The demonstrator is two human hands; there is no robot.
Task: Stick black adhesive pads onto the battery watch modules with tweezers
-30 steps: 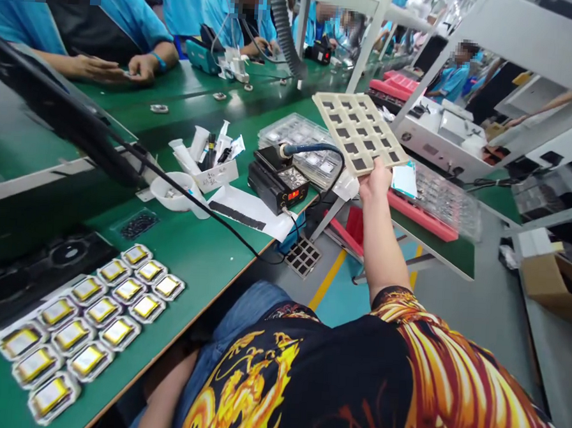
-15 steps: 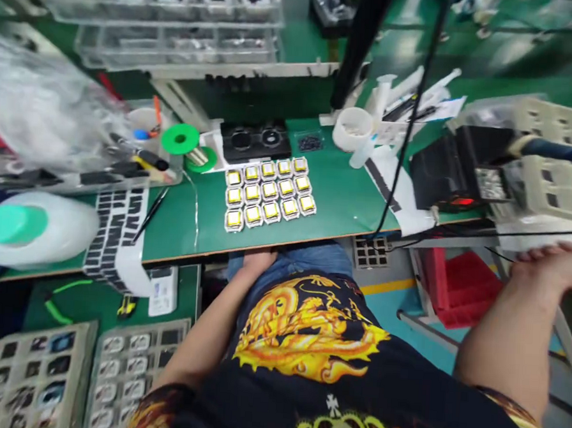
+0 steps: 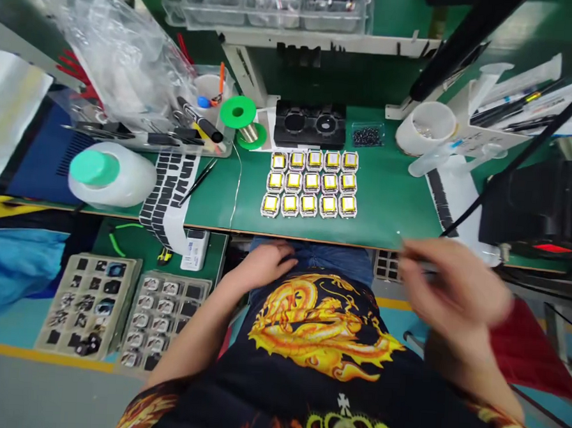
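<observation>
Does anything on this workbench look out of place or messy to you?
The yellow-topped cells sit in a neat grid, but a crumpled clear plastic bag stands out: it is heaped over the tool tray at the bench's left side, looking loose and untidy.

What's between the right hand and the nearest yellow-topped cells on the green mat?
Nothing visible. The right hand, blurred, is at the bench's front edge, to the right of the yellow-topped cells; only green mat shows between them.
</observation>
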